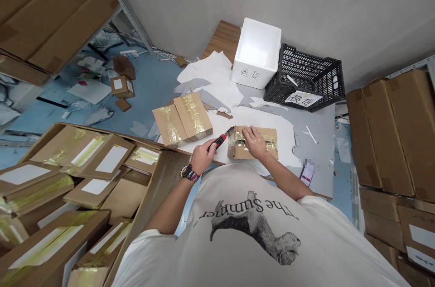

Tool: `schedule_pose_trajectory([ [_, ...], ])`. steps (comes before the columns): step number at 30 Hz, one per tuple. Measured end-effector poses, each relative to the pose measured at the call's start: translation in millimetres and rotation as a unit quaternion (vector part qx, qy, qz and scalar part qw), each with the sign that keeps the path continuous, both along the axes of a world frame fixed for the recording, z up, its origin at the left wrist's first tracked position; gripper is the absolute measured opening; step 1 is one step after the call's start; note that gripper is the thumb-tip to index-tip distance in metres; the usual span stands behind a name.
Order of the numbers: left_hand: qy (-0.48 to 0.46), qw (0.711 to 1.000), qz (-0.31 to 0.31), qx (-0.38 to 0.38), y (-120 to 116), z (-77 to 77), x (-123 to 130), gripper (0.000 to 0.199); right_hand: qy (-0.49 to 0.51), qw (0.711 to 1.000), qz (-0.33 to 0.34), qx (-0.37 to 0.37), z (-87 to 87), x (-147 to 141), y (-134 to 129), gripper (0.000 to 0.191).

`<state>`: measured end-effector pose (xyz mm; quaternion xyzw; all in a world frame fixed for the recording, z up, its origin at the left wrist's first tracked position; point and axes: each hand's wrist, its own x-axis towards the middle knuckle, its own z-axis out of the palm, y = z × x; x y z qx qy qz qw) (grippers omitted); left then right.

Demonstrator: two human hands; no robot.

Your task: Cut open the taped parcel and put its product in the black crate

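My left hand (203, 158), with a colourful watch on the wrist, is closed round a red and black utility knife (220, 140). The knife's tip is at the left end of a taped cardboard box (269, 136). Fingers stretched out, my right hand (254, 142) lies flat on top of that box. A dark slit runs along the middle of the box's top, beside my right hand. Left of the knife, two more taped cardboard boxes (193, 116) sit side by side on the table.
Torn white paper (214, 74) covers much of the table (319, 160). At the back stand a white foam box (255, 74) and a black plastic crate (306, 83). A phone (307, 174) lies right. A large carton (163, 187) full of boxes stands left.
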<state>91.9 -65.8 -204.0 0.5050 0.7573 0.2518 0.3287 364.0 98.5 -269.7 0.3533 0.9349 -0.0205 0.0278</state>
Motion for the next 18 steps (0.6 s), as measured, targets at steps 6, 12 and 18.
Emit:
schedule_pose_trajectory([
  [6, 0.155, 0.981, -0.088, -0.078, 26.4, 15.5, 13.7, 0.051, -0.001, 0.998, -0.053, 0.019, 7.2, -6.2, -11.7, 0.067],
  [12, 0.209, 0.959, -0.167, -0.098, 57.3, 42.4, -0.4, 0.049, -0.007, 0.997, -0.077, -0.005, 6.3, -11.7, -13.3, 0.074],
  [18, 0.217, 0.945, -0.229, -0.087, 83.6, 63.8, -2.3, 0.042, -0.027, 0.995, -0.089, -0.024, 6.3, -17.6, -7.8, 0.077],
])
